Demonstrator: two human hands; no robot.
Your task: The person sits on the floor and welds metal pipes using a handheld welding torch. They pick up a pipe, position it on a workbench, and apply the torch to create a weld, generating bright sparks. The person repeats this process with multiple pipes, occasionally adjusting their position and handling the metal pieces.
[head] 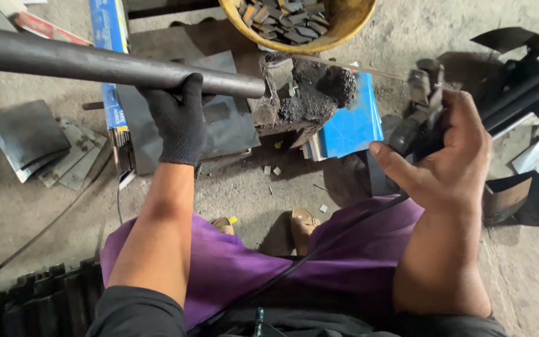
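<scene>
Steel, dark and round: a long pipe (95, 62) runs from the left edge to mid-frame, its open end butted against a soot-caked block (294, 103); left hand (181, 118), in a black knit glove, wraps the pipe from below near that end, fingers curled tight around it. Right hand (450, 156), bare, fingers closed round the dark grip of an electrode holder (422, 100); thin welding rod (350, 67) reaches from it leftward, its tip at the block close to the pipe's end; black cable (319, 246) trails from the holder across a purple lap.

Packages: a long blue carton (110, 37), printed face up, lies upper left under the pipe, open at its near end with rod tips showing; a flat blue box (350, 122) sits just right of the block, partly beneath it; a red-edged sheet (42, 28) at top left.

Yellow bucket (338, 28) of small metal offcuts at the top edge, just above the block. Grey plates (38, 146) stacked left on the concrete; black bent metal parts (525, 81) crowd the right edge. Bare floor shows between the plates and the knees, and lower right.
</scene>
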